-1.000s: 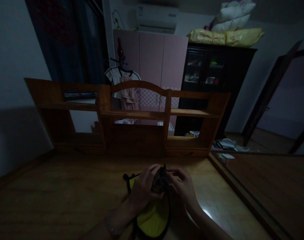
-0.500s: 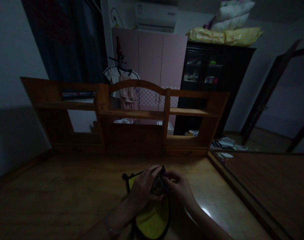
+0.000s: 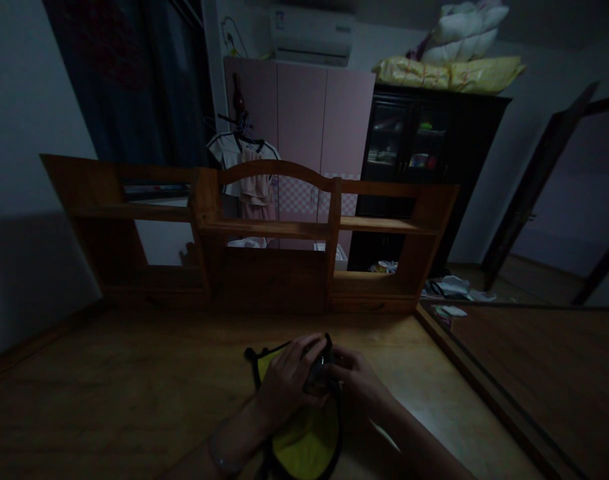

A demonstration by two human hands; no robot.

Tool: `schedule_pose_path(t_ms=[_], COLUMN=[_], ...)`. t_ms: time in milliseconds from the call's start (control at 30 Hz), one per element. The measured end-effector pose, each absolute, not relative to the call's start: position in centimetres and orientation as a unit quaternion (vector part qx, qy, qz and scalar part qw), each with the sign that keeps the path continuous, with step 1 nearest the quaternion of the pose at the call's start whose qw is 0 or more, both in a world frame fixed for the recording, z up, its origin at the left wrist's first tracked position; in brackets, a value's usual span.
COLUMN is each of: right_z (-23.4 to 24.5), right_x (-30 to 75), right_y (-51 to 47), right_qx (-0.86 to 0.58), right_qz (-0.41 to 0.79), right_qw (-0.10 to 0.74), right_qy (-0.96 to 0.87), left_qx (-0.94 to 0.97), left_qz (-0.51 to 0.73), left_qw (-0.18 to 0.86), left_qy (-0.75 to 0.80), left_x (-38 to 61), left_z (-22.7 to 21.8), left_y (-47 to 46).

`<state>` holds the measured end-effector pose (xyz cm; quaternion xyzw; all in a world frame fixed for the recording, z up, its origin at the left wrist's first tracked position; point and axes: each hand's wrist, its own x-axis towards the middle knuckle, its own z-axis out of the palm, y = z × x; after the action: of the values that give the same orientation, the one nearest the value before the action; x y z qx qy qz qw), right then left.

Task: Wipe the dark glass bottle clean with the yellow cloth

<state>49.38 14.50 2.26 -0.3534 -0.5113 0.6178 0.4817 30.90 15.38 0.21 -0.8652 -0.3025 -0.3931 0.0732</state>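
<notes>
A yellow cloth item with black edging (image 3: pixel 307 445) lies on the wooden tabletop (image 3: pixel 134 387), and its kind is unclear. Over its upper part, my left hand (image 3: pixel 287 377) curls its fingers around a small dark, shiny object (image 3: pixel 318 375). From the right side, my right hand (image 3: pixel 357 377) meets that same object, thumb and fingers bent together at its edge. My fingers and the dim light hide most of the object, so I cannot tell what it is. A thin band circles my left wrist.
A wooden shelf unit (image 3: pixel 269 230) stands along the back of the tabletop. A raised wooden edge (image 3: pixel 474 373) runs down the right side. Farther off are a pink wardrobe (image 3: pixel 301 120), a dark cabinet (image 3: pixel 471 143) and hanging clothes (image 3: pixel 257 177).
My right hand has shifted slightly, its fingers drawn in lower against the dark object. My left hand keeps its grip, and the yellow cloth stays in place.
</notes>
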Motion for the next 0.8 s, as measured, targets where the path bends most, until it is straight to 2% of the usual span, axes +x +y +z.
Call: schedule_pose_path(t_ms=[400,567,800], right_z=[0.7,0.9,1.0], right_x=[49.1,49.1,49.2], right_y=[14.9,14.6,14.3], right_qx=[-0.354,-0.353,-0.41], right_qz=[0.604,0.492,0.373], right_qw=[0.482,0.504,0.513], right_qy=[-0.527,-0.616,-0.656], left_qx=[-0.875,-0.879,-0.883], left_qz=[-0.388,-0.374,-0.369], left_qw=[0.099,0.103,0.049], left_qy=[-0.273,-0.276,-0.288], left_x=[30.9,31.1,31.7], left_z=[0.2,-0.3,0.3], left_y=[15.6,15.5,15.1])
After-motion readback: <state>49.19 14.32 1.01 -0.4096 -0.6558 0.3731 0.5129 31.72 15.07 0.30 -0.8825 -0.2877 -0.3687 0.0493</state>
